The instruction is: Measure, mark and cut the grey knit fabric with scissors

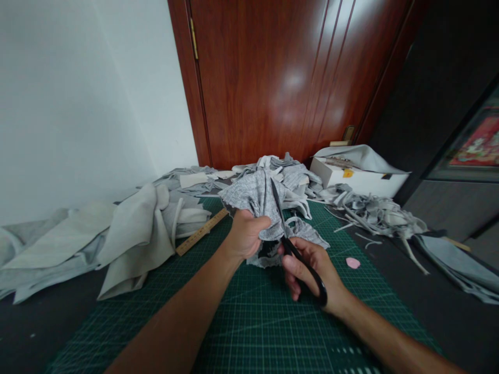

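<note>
My left hand (248,232) is closed on a piece of grey heathered fabric (249,191), lifted above the cutting mat. My right hand (307,265) grips black-handled scissors (298,253) that point up and away from me. Their blades lie against the right side of the held fabric; whether they are cutting into it I cannot tell. Part of the grey cloth hangs below and right of the hands, down to the green gridded cutting mat (249,322).
Grey fabric pieces (132,223) are heaped at the left, beside a wooden ruler (200,234). More cloth piles up at the back. A white box (358,179) stands back right, with tangled fabric strips (382,213) before it. A pink flat piece (353,263) lies on the mat.
</note>
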